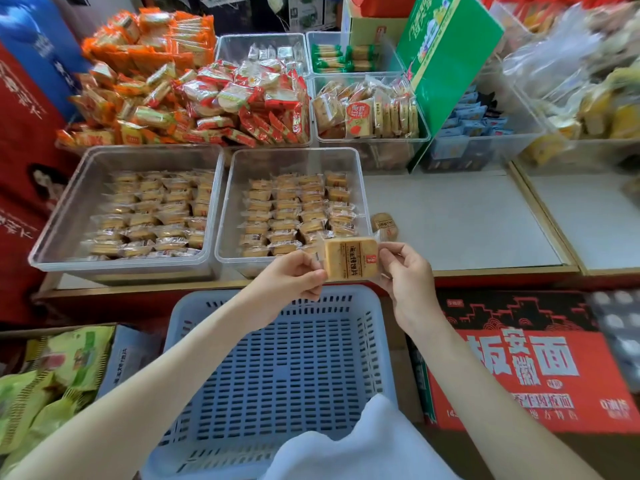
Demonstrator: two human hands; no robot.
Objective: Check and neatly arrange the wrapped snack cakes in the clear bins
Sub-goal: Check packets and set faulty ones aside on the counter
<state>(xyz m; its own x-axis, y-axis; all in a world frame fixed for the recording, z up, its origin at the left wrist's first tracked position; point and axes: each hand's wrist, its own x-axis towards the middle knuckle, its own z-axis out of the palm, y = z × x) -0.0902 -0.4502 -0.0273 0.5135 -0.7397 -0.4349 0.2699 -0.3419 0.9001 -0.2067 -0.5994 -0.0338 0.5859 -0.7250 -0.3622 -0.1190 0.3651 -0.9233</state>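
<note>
**One wrapped cake held up between both hands at the bins**

Head view: the left hand and the right hand are raised side by side, with a single snack cake stretched between them. The left hand's thumb and fingers pinch the wrapper's left edge, and the right hand's pinch its right edge. The cake is square and pale yellow, and its printed label faces the camera. It hangs at the near right corner of the right clear bin, just beyond the far rim of a blue slotted basket.

That bin holds wrapped cakes in rows standing on edge. The left clear bin sits just beside it, and its own cakes are also in rows (the image is blurred there, so the packs are hard to separate). Both bins rest on a pale shelf. Two loose cakes lie on the shelf against the right bin's outer wall.

Behind the bins are heaps of orange-wrapped snacks and red-wrapped snacks, and a tilted green box. A white cloth lies across the basket's near edge. A red carton sits to the basket's right.
</note>
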